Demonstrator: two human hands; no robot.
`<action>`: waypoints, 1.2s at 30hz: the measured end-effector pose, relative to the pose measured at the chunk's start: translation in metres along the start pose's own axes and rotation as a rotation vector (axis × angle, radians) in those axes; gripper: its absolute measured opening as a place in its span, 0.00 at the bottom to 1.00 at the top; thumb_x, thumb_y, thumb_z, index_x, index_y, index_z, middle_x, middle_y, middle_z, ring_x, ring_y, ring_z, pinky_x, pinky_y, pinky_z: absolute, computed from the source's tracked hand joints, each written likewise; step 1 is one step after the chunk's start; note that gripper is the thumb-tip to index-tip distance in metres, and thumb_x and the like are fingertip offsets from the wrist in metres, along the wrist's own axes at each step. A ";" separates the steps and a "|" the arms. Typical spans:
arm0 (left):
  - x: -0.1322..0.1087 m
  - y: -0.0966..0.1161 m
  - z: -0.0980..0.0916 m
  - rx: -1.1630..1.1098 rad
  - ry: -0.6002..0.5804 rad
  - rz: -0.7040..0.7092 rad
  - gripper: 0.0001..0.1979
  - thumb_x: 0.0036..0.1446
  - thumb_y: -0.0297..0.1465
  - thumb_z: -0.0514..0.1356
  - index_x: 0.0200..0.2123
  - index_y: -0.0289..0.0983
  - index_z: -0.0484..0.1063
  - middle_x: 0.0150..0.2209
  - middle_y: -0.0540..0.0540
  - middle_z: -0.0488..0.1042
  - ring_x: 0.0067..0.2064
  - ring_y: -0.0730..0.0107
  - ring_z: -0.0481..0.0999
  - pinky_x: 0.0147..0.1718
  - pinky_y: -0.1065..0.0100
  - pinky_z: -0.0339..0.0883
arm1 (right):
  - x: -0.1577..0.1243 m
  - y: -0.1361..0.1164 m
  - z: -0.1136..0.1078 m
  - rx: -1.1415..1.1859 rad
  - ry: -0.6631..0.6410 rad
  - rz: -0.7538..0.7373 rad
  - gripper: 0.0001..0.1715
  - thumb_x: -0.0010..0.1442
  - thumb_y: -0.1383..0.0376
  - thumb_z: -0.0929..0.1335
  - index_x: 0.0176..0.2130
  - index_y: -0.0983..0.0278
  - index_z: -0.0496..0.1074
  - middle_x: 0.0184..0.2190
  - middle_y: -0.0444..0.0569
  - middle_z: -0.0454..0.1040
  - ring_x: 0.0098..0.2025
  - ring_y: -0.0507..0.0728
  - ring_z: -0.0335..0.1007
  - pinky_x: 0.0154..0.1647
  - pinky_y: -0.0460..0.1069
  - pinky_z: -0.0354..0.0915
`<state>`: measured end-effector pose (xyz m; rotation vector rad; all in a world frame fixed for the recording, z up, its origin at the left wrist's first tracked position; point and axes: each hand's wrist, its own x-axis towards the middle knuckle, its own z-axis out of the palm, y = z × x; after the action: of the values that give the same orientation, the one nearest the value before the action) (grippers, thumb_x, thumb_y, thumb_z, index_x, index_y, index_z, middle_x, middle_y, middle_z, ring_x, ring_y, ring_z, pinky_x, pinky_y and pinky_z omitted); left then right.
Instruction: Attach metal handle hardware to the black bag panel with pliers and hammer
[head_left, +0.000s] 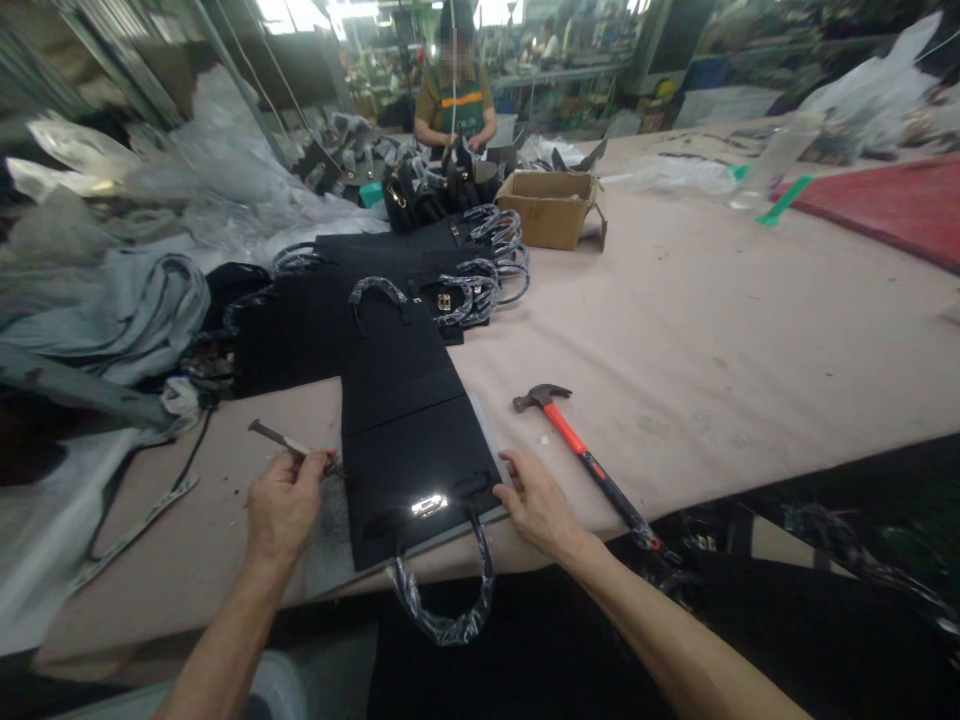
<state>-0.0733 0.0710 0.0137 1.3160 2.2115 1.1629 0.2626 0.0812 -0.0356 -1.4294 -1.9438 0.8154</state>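
My left hand (283, 500) is closed around a slim metal punch (277, 436), its flat head pointing up and left. Beside it, a black bag panel (405, 440) lies flat on a grey board (330, 540). A shiny metal fitting (430, 505) sits near the panel's front edge. There a plastic-wrapped handle (450, 628) hangs over the table edge, and another wrapped handle (379, 288) is at the far end. At the panel's right edge rests my right hand (541, 505), fingers apart and holding nothing. A claw hammer (585, 455) with a red and black handle lies right of it.
Black bag pieces with wrapped handles (480, 285) are piled beyond the panel. Behind them stands a cardboard box (547, 208). Clear plastic (247, 170) heaps up at left. A red sheet (885, 205) lies far right. A person (456, 100) works across the table.
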 end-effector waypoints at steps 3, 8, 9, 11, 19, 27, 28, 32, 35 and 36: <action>0.027 -0.030 -0.037 0.448 -0.002 -0.050 0.19 0.59 0.45 0.53 0.32 0.35 0.74 0.33 0.38 0.78 0.39 0.50 0.77 0.37 0.60 0.69 | 0.000 0.001 0.002 -0.005 -0.003 -0.033 0.24 0.62 0.70 0.66 0.58 0.62 0.65 0.44 0.53 0.68 0.43 0.60 0.66 0.46 0.57 0.68; 0.044 -0.067 -0.070 0.922 -0.144 -0.093 0.21 0.64 0.39 0.49 0.42 0.29 0.75 0.38 0.30 0.76 0.44 0.43 0.76 0.42 0.55 0.69 | 0.004 -0.014 -0.005 -0.197 -0.003 -0.275 0.26 0.61 0.75 0.67 0.57 0.62 0.68 0.59 0.56 0.61 0.56 0.65 0.60 0.55 0.60 0.62; 0.039 -0.069 -0.069 0.932 -0.146 -0.060 0.22 0.64 0.38 0.49 0.44 0.28 0.75 0.41 0.30 0.76 0.46 0.43 0.75 0.43 0.54 0.69 | 0.007 -0.018 -0.008 -0.257 -0.034 -0.321 0.24 0.61 0.75 0.68 0.55 0.61 0.70 0.59 0.55 0.62 0.56 0.65 0.59 0.55 0.60 0.61; 0.021 -0.064 -0.062 0.866 -0.111 0.105 0.21 0.66 0.37 0.49 0.48 0.28 0.73 0.47 0.31 0.74 0.49 0.45 0.74 0.46 0.54 0.69 | 0.015 -0.026 -0.014 -0.351 -0.138 -0.402 0.17 0.62 0.74 0.69 0.51 0.61 0.73 0.54 0.53 0.66 0.52 0.64 0.60 0.51 0.58 0.61; -0.061 0.001 0.001 0.514 -0.524 0.796 0.08 0.67 0.25 0.54 0.46 0.35 0.71 0.43 0.42 0.70 0.43 0.58 0.71 0.41 0.61 0.70 | 0.053 -0.042 -0.028 -0.582 -0.507 -0.672 0.03 0.68 0.71 0.66 0.40 0.67 0.71 0.39 0.51 0.67 0.41 0.59 0.58 0.40 0.53 0.57; -0.062 0.006 0.003 0.717 -0.591 1.038 0.15 0.54 0.14 0.51 0.40 0.30 0.71 0.37 0.39 0.67 0.38 0.53 0.67 0.35 0.53 0.70 | 0.055 -0.042 -0.030 -0.646 -0.546 -0.860 0.07 0.68 0.73 0.63 0.44 0.68 0.69 0.39 0.53 0.64 0.39 0.59 0.56 0.39 0.53 0.57; -0.060 0.001 0.000 0.670 -0.583 1.081 0.15 0.54 0.14 0.51 0.41 0.30 0.72 0.38 0.39 0.68 0.38 0.53 0.67 0.35 0.54 0.70 | 0.055 -0.039 -0.030 -0.617 -0.544 -0.833 0.07 0.67 0.73 0.63 0.44 0.67 0.69 0.39 0.52 0.64 0.39 0.59 0.56 0.39 0.53 0.58; -0.050 -0.025 -0.010 0.354 -0.508 1.248 0.18 0.60 0.14 0.47 0.44 0.31 0.72 0.45 0.37 0.72 0.47 0.58 0.70 0.46 0.57 0.71 | 0.056 -0.028 -0.031 -0.497 -0.546 -0.773 0.10 0.60 0.77 0.65 0.40 0.66 0.70 0.41 0.52 0.65 0.42 0.59 0.58 0.43 0.53 0.60; -0.050 -0.039 -0.012 0.257 -0.422 1.303 0.19 0.62 0.14 0.47 0.49 0.31 0.71 0.49 0.37 0.72 0.52 0.58 0.70 0.52 0.58 0.69 | 0.052 -0.021 -0.029 -0.485 -0.537 -0.817 0.08 0.59 0.76 0.66 0.38 0.66 0.71 0.42 0.53 0.65 0.42 0.60 0.58 0.44 0.54 0.60; -0.054 -0.041 -0.012 0.263 -0.392 1.300 0.20 0.63 0.14 0.47 0.51 0.31 0.71 0.51 0.37 0.72 0.53 0.57 0.69 0.52 0.57 0.69 | 0.050 -0.019 -0.028 -0.477 -0.519 -0.832 0.07 0.60 0.75 0.66 0.38 0.66 0.72 0.43 0.54 0.66 0.42 0.60 0.58 0.44 0.55 0.60</action>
<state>-0.0765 0.0101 -0.0180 2.9323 1.0964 0.7438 0.2596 0.1284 0.0017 -0.4844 -2.9427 0.3392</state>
